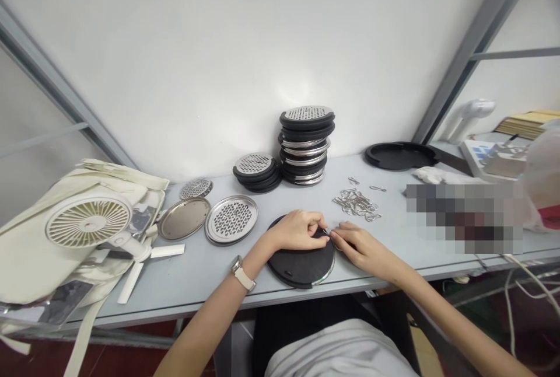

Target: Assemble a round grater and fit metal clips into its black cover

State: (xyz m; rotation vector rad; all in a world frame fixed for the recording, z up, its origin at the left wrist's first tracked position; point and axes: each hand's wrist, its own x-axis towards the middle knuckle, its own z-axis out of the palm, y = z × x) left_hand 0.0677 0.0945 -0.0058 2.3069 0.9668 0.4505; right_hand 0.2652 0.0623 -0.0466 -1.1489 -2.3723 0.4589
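On the near edge of the table lies a round black disc (297, 265) with a dark small piece on its face and a shiny strip at its lower right rim. My left hand (300, 230) rests over the disc's upper part, thumb and index finger pinched at its right edge. From the right, my right hand (359, 248) meets it with fingertips closed. A small metal clip (326, 232) shows between both hands' fingertips; the fingers hide most of it. Just beyond my right hand is a loose pile of wire clips (356, 203).
Behind the disc stand a tall stack of black-rimmed discs (306, 146) and a shorter stack (256, 173). Perforated metal plates (231, 219) and a plain plate (184, 219) lie left. A white fan (90, 222) rests on a cream bag (26, 254). A black tray (400, 156) sits back right.
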